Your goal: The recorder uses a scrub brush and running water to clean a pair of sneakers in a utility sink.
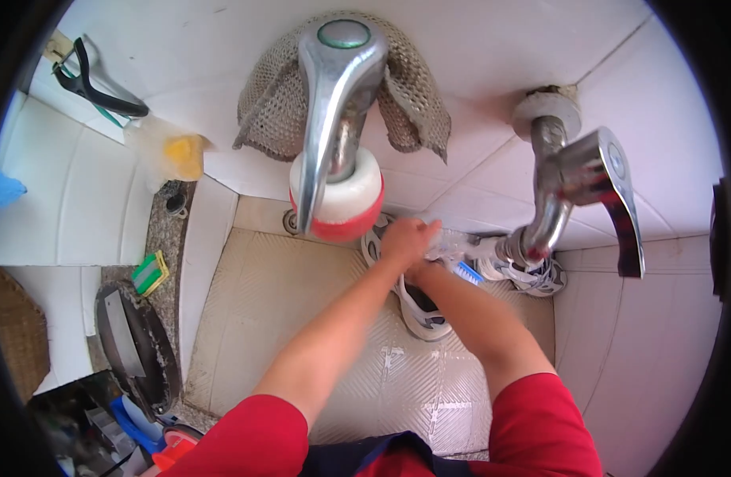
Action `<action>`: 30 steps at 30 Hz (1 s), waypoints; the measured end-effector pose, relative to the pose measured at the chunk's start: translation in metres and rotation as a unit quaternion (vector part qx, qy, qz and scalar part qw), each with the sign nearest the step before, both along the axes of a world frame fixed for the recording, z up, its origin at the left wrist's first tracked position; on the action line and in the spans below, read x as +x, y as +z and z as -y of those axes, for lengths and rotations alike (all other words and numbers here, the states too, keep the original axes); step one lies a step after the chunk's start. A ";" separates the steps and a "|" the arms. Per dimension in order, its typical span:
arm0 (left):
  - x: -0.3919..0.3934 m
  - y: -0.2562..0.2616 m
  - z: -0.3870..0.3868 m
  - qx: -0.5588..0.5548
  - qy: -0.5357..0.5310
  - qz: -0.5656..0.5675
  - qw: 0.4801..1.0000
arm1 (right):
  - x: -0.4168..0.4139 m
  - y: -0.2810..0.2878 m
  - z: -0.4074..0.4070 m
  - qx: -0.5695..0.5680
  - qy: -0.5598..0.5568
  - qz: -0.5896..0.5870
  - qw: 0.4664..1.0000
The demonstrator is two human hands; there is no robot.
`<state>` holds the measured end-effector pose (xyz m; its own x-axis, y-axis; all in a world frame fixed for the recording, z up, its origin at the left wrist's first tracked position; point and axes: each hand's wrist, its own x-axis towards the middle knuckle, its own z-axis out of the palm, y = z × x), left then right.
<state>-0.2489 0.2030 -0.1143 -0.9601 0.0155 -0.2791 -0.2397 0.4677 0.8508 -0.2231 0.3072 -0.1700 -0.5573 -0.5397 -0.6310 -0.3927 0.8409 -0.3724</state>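
My left hand (pixel 404 241) is over a white and grey sneaker (pixel 426 316) in the tiled sink basin, its fingers bent beside running water. My right hand (pixel 422 275) is lower, at the shoe's opening, partly hidden by the left wrist. Just right of it are the white bristles of a blue scrub brush (pixel 468 273); I cannot tell whether a hand holds it. A second sneaker (pixel 535 277) lies at the right back, below the metal tap (pixel 556 191), from which water sprays towards my hands.
Another tap (pixel 341 89) with a red and white fitting and a mesh cloth (pixel 276 113) overhangs the basin's back. At left, a green and yellow sponge (pixel 150 273) lies on the stone ledge (pixel 169 238) near a dark oval lid (pixel 136 346). A clip (pixel 91 89) hangs on the wall.
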 end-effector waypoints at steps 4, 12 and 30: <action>0.045 0.021 -0.029 0.060 -0.006 -0.180 0.982 | -0.012 -0.025 0.015 0.018 0.024 -0.014 0.999; 0.005 0.007 0.050 -0.208 -0.055 -0.085 0.973 | 0.006 0.070 -0.002 -0.119 0.012 0.073 0.990; 0.015 -0.004 0.022 -0.096 0.192 -0.063 0.975 | -0.004 0.045 -0.005 -0.072 0.018 0.057 0.996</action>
<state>-0.2342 0.1805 -0.1184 -0.9115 -0.3928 -0.1218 -0.3284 0.5169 0.7905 -0.2271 0.3125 -0.1249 -0.4663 -0.6468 -0.6035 -0.3695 0.7622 -0.5315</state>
